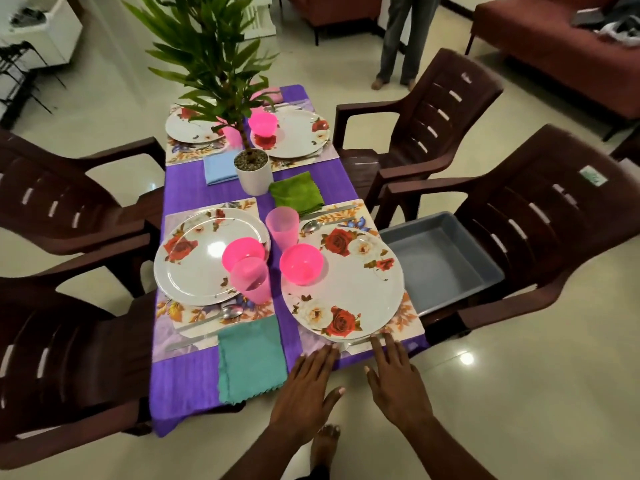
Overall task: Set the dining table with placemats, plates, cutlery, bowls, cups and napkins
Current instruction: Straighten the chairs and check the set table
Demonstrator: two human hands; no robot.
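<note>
— Pale glossy floor tiles, four brown plastic chairs (433, 133) round a table (183, 393) under a purple cloth. What stands on it?

— Four floral placemats, one toward each corner. At the near right corner the placemat (408, 320) carries a white rose-patterned plate (349, 289); a pink bowl (301, 263) sits on that plate's left rim.

— And opposite?

— Near left, another plate (197, 261) with a pink bowl and a pink cup (251, 278) at its right edge; a second cup (282, 228) stands between the two plates. A teal napkin (249, 360) lies at the near edge, a green one (296, 192) mid-table by the white plant pot (252, 171).

— The hands?

— Both are flat, fingers spread, gripping nothing. Left hand (304, 389) touches the near edge of the right placemat; right hand (394, 379) has fingertips at the plate's near rim, where a piece of cutlery (356, 341) peeks out.

— Anything on the chairs?

— A grey tray (440, 258) on the near right seat
</note>
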